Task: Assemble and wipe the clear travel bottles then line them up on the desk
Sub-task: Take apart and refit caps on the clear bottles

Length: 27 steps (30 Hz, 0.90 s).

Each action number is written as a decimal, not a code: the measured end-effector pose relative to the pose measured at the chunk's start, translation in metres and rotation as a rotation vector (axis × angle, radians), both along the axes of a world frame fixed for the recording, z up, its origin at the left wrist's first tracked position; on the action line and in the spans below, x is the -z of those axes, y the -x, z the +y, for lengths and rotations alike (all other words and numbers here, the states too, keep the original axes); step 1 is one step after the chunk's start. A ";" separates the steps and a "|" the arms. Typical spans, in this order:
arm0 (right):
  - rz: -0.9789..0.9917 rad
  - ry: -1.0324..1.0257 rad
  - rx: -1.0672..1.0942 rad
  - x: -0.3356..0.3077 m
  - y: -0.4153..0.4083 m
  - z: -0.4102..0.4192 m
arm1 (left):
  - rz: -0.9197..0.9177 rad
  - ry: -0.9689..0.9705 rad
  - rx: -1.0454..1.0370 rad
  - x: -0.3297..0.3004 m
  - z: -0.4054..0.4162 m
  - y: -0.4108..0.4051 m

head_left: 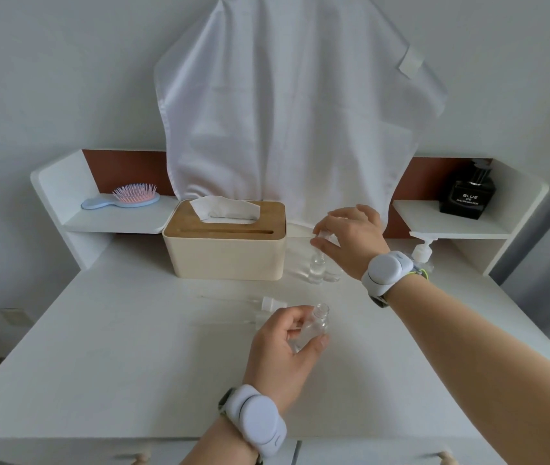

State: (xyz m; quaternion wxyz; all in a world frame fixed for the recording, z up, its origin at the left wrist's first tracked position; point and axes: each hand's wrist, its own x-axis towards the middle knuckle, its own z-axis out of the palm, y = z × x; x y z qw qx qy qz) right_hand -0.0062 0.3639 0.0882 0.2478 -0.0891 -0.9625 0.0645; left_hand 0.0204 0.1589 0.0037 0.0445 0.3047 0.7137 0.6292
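Observation:
My left hand (pixel 287 350) grips an open-necked clear bottle (pixel 315 325) just above the middle of the white desk (pixel 116 347). Farther back, my right hand (pixel 350 239) pinches the cap of an upright clear bottle (pixel 317 263) standing right of the tissue box. A loose spray top with a long thin tube (pixel 268 302) lies flat on the desk between the two hands. A clear pump bottle (pixel 422 251) stands at the back right, partly hidden by my right wrist.
A cream tissue box (pixel 225 253) with a wooden lid stands at the back centre. A white cloth (pixel 287 112) hangs over the mirror behind it. A hairbrush (pixel 121 199) lies on the left shelf and a black perfume bottle (pixel 468 194) on the right shelf.

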 end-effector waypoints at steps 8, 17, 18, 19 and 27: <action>0.059 -0.033 -0.010 -0.008 -0.006 -0.005 | -0.019 -0.003 -0.011 0.001 0.000 0.000; 0.306 0.079 -0.078 -0.014 -0.034 -0.030 | -0.047 -0.112 -0.155 -0.011 -0.017 0.011; 0.313 0.099 -0.088 -0.012 -0.038 -0.036 | -0.052 -0.116 -0.170 -0.012 -0.022 0.016; 0.314 0.117 -0.109 -0.009 -0.041 -0.041 | -0.051 -0.119 -0.183 -0.014 -0.027 0.021; 0.013 0.226 -0.214 0.028 -0.047 -0.084 | -0.016 -0.062 -0.278 -0.012 -0.059 0.055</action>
